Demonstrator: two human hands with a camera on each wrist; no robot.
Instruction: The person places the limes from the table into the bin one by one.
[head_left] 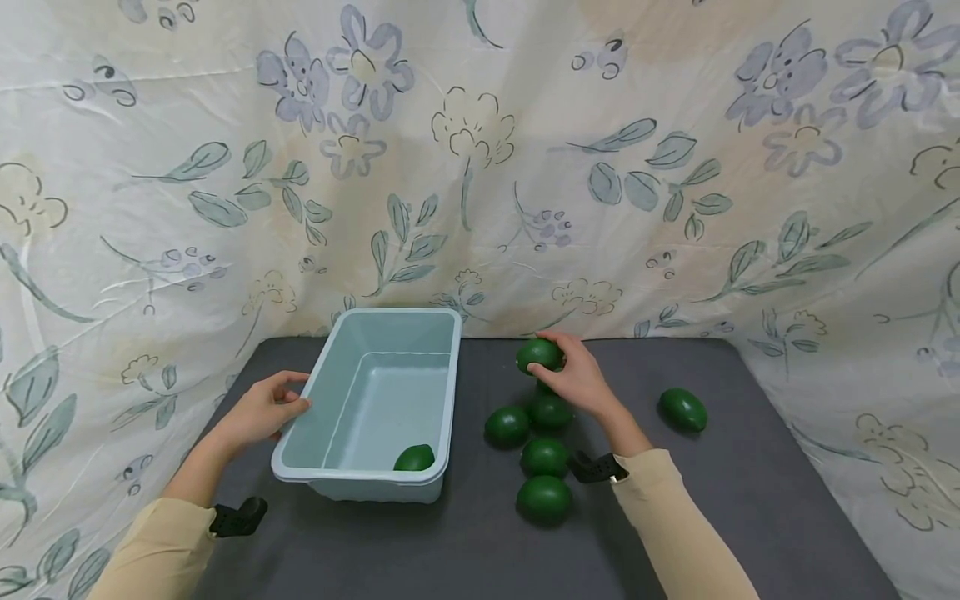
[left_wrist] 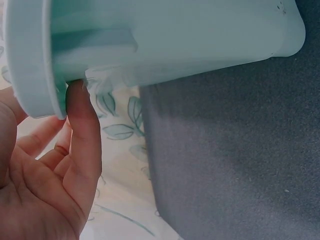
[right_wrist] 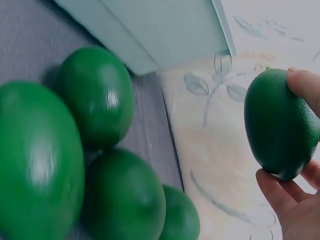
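My right hand point(head_left: 576, 377) holds a glossy dark green avocado point(head_left: 539, 355) between thumb and fingers, above the far part of the table. In the right wrist view this avocado point(right_wrist: 280, 124) is raised, with a small stem nub on top. Below it lie several more avocados point(head_left: 545, 501) in a loose cluster; one is mostly hidden by the hand. At the left, my left hand point(head_left: 264, 408) pinches the rim of a pale blue-green plastic basin point(head_left: 442, 392). The left wrist view has a finger point(left_wrist: 84, 135) tucked under that rim. One avocado point(head_left: 415, 457) lies inside the basin's near right corner.
A single avocado point(head_left: 682, 410) lies apart on the right side of the dark grey table point(head_left: 465, 550). Floral fabric point(head_left: 480, 167) hangs behind the table and along both sides. Black wrist straps point(head_left: 597, 467) sit on both arms.
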